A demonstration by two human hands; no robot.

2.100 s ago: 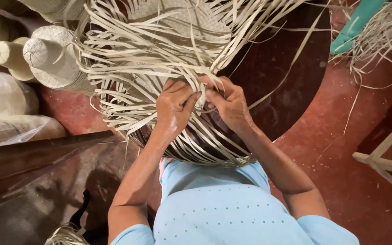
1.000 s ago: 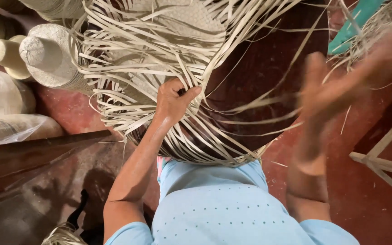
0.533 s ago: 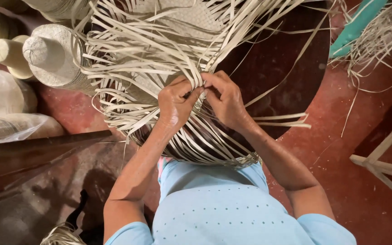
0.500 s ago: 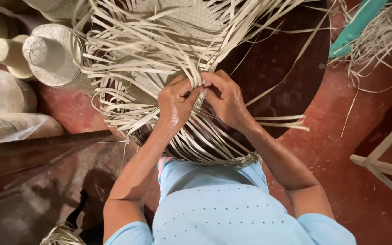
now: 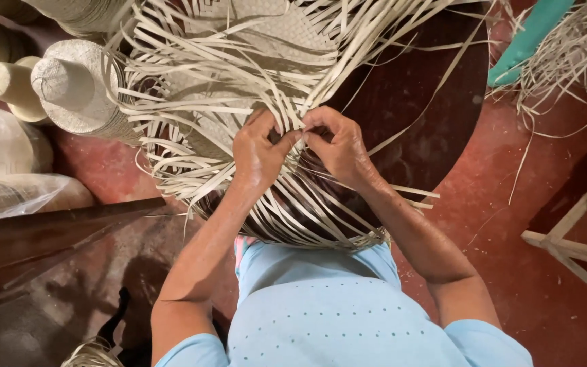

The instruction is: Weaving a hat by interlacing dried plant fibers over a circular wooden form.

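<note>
Left hand (image 5: 258,153) and right hand (image 5: 338,146) are pinched together on pale strips (image 5: 307,75) at twelve o'clock; a strip could be snapped if overbent.

Straw weaving (image 5: 259,81) lies on the round table (image 5: 436,102). Finished hats (image 5: 69,88) stand left of it; a loose straw pile (image 5: 572,54) lies right.

The pale straw strips (image 5: 253,102) look dry, flat and matt, woven in places. The round table (image 5: 429,102) beneath is dark, smooth wood with a dull sheen. The woven hat (image 5: 69,85) beside it looks finely textured.
</note>
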